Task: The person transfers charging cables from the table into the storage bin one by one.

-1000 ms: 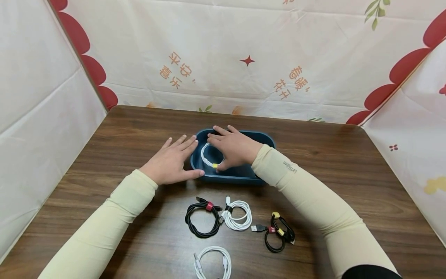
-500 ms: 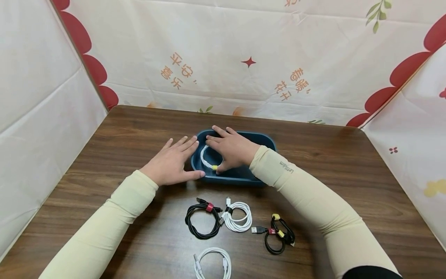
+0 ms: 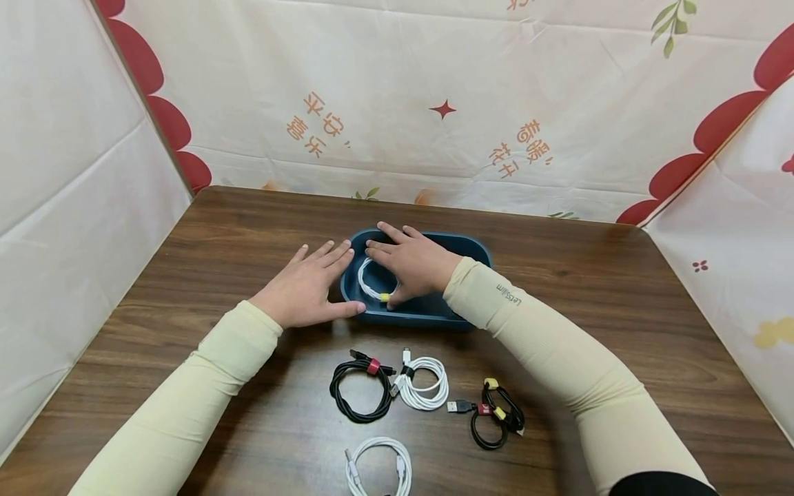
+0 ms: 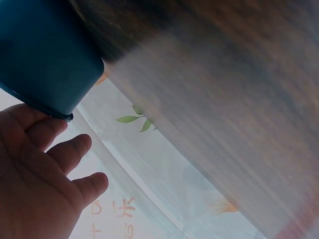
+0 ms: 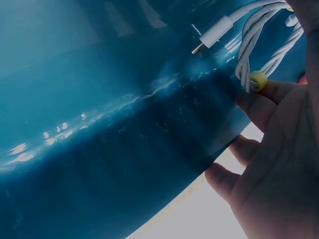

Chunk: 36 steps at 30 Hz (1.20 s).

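In the head view, a coiled white cable (image 3: 367,284) with a yellow tie is inside the dark blue tray (image 3: 422,319). My right hand (image 3: 422,265) reaches over the tray and holds this coil between thumb and fingers; the other fingers spread towards the far rim. In the right wrist view, the white cable (image 5: 251,42) lies against the fingertips at a yellow tie, its metal-tipped plug hanging free. My left hand (image 3: 307,286) rests with straight, spread fingers against the tray's left end. The left wrist view shows its fingertips touching the tray's rim (image 4: 50,113).
On the wooden table (image 3: 267,427), nearer the body, lie a coiled black cable (image 3: 340,396) with a red tie, a coiled white cable (image 3: 434,396), a black USB cable (image 3: 490,441) with red and yellow ties, and another white cable (image 3: 403,455). A printed cloth (image 3: 384,83) hangs behind.
Both hands stay almost still at the tray. The white coil shifts only slightly in the right hand, and the picture moves a little with the head.
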### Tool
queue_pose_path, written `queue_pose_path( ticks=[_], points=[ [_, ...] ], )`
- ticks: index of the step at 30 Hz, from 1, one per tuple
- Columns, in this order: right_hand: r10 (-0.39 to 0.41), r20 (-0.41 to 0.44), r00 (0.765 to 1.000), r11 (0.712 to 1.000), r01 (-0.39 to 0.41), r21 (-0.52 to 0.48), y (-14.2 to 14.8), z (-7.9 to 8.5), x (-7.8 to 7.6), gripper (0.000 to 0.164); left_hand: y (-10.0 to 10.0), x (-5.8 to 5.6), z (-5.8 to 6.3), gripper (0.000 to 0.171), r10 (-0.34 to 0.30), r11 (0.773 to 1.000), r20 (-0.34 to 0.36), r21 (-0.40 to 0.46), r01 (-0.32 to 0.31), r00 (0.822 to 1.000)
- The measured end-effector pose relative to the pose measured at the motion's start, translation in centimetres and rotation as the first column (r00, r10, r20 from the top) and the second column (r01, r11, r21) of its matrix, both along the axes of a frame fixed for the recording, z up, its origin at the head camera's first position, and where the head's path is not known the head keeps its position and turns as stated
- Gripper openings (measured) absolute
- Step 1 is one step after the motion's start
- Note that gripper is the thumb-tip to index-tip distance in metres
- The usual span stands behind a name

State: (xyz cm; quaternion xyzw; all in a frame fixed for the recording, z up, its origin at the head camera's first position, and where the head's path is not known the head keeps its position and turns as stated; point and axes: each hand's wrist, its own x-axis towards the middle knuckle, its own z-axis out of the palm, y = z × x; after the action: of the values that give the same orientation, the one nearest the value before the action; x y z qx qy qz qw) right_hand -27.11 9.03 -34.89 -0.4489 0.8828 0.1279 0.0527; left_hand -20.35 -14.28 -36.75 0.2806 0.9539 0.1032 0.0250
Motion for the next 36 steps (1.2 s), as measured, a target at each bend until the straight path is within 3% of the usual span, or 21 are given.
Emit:
queue_pose_path(
  ticks=[25, 36],
  points=[
    [-0.005, 0.029, 1.0, 1.0, 0.005, 0.004, 0.1, 0.2, -0.1, 0.104, 0.1, -0.2, 0.0, 0.107, -0.009, 1.0, -0.009, -0.007, 0.009, 1.0],
    [-0.018, 0.134, 0.991, 0.999, 0.022, -0.033, 0.4, 1.4, -0.5, 0.104, 0.1, 0.0, 0.0, 0.107, -0.01, 1.0, -0.018, -0.016, 0.01, 1.0]
  ],
)
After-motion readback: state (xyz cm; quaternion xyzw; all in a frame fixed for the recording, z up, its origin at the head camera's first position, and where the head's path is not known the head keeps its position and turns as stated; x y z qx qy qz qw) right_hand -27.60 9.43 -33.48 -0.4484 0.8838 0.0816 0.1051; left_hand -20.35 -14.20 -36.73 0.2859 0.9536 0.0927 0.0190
